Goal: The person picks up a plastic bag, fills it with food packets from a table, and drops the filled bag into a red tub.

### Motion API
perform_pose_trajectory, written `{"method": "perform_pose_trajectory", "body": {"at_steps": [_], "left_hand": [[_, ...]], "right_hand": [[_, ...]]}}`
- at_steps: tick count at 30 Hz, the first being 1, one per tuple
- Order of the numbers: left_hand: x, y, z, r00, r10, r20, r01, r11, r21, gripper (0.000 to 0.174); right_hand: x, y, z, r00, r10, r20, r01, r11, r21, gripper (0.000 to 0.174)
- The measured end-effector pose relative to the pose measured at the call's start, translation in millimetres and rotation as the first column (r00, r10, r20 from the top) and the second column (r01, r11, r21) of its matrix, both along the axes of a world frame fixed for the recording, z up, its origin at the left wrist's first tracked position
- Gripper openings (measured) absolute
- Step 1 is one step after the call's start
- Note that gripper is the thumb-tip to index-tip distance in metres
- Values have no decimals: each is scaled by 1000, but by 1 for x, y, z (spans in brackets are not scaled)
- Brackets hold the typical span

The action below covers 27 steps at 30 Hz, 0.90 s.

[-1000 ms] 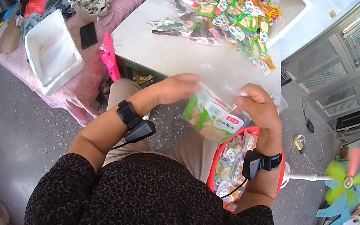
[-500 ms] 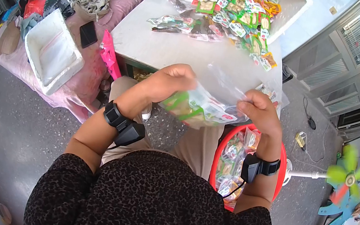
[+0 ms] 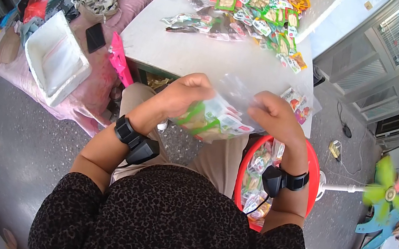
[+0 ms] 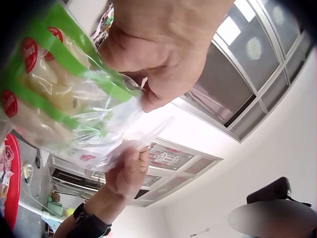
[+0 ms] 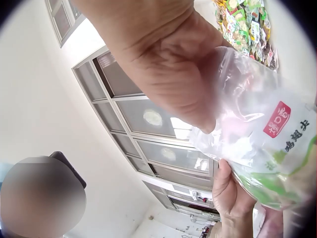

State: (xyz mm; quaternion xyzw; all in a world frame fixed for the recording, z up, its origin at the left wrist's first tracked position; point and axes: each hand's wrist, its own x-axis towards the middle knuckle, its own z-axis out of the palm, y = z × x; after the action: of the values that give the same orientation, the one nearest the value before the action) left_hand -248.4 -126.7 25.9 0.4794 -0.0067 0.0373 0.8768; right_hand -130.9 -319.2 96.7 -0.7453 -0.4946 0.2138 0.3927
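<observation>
A clear bag (image 3: 216,119) holding green-and-white food packets hangs between both hands above the lap. The left hand (image 3: 187,94) grips its left side, thumb and fingers closed on the plastic; the left wrist view shows the packets (image 4: 59,89) beside this hand (image 4: 158,54). At the bag's upper right edge, the right hand (image 3: 278,118) pinches the clear film. In the right wrist view, the right hand (image 5: 168,64) is at the film above a red label (image 5: 277,120). Some fingertips are hidden behind the plastic.
A white table (image 3: 144,45) bears a heap of small packets (image 3: 263,7) spilling from a white box (image 3: 323,10). A red basin (image 3: 315,171) with filled bags stands by the right forearm. A white foam box (image 3: 56,59) lies on the pink bedding; a fan (image 3: 389,194) is far right.
The left hand has moved left and now grips the bag's left side, and the bag has shifted left with it. The right hand has shifted slightly left, still holding the film.
</observation>
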Motion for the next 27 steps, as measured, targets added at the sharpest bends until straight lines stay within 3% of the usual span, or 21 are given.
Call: {"method": "perform_pose_trajectory", "body": {"at_steps": [5,12,16,18,20,22,24,26,27], "left_hand": [[0,3,-12,1000,-2,17,1,1000,20,8],[0,5,-21,998,60,6,-58,943,327,5],[1,27,-45,992,113,-59,-85,930,359,7],[-2,45,-63,982,138,-126,-78,916,393,7],[-5,73,-93,985,157,-75,-72,758,648,6],[-16,85,-102,967,250,-45,-96,523,847,6],[-24,101,-117,958,282,57,-138,280,950,6],[-29,112,-122,943,233,237,-234,-42,971,7],[-32,114,-124,940,247,236,-217,-103,971,8]], "right_hand": [[-1,5,3,997,39,64,-37,999,-23,14],[2,-8,2,995,69,68,-69,998,-3,10],[18,-48,0,992,-62,106,69,995,-66,5],[25,-77,-7,978,-207,39,209,976,-59,7],[30,-106,-10,926,-377,-21,373,921,-109,8],[35,-138,-22,876,-480,-37,471,870,-144,10],[37,-170,-38,812,-582,-28,570,803,-172,11],[40,-206,-66,720,-693,44,682,695,-228,13],[40,-224,-82,668,-739,82,732,633,-252,14]]}}
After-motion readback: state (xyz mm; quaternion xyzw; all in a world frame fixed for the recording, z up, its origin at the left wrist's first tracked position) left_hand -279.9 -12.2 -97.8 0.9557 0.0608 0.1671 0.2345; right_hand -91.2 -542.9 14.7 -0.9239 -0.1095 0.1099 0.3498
